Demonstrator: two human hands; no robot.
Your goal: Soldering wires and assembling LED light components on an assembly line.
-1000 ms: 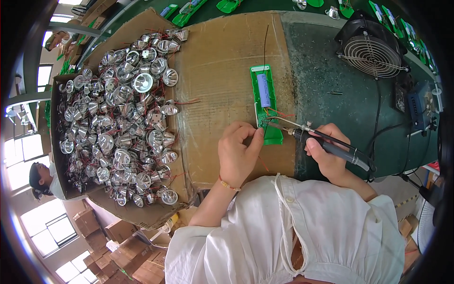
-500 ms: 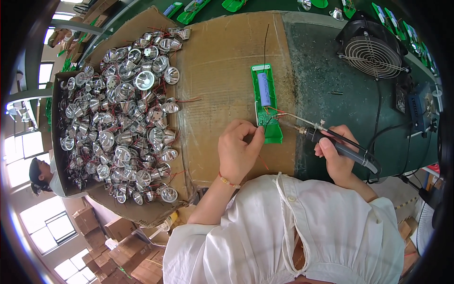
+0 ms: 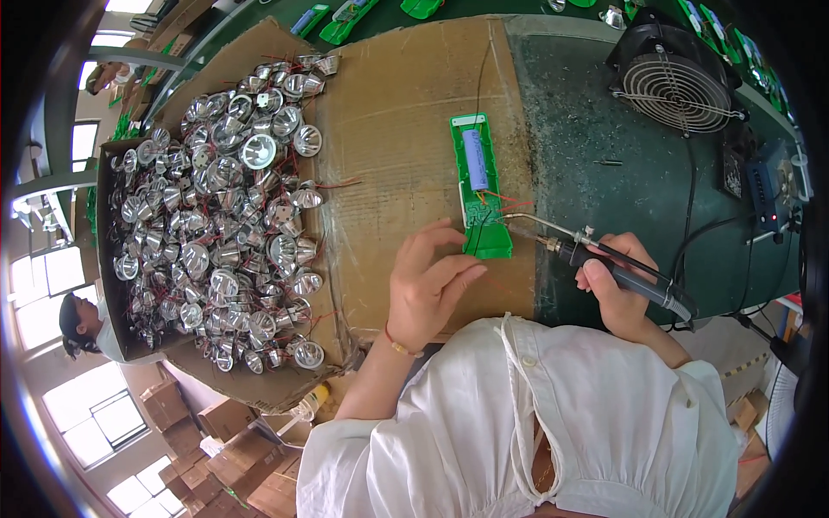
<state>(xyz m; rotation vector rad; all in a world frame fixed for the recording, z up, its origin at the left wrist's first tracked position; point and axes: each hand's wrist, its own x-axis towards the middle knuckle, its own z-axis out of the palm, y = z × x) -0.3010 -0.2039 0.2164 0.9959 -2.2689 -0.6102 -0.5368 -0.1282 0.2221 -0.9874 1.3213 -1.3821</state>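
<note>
A green plastic housing (image 3: 490, 244) lies lengthwise on the cardboard, with a purple cylindrical battery cell (image 3: 476, 161) in its upper part. Below the cell sits a small green circuit board (image 3: 482, 213) with thin red and black wires around it. My left hand (image 3: 423, 281) is beside the housing's lower left edge, its fingers apart and holding nothing I can see. Wrapped round the dark handle of a soldering iron (image 3: 637, 281), my right hand (image 3: 617, 289) is closed. A thin metal tube (image 3: 544, 223) runs along the iron, its end close to the board's right edge.
At the left, a cardboard box (image 3: 110, 250) is heaped with silvery reflector cups (image 3: 223, 207) trailing red wires. A black fan with a wire grille (image 3: 678, 93) stands at the far right, near a blue box-shaped device (image 3: 764, 190). More green housings (image 3: 350, 22) lie along the far edge.
My left hand has opened from a pinch at the black wire and drawn slightly down and left. The iron's tip has shifted only slightly. The whole view has moved a little.
</note>
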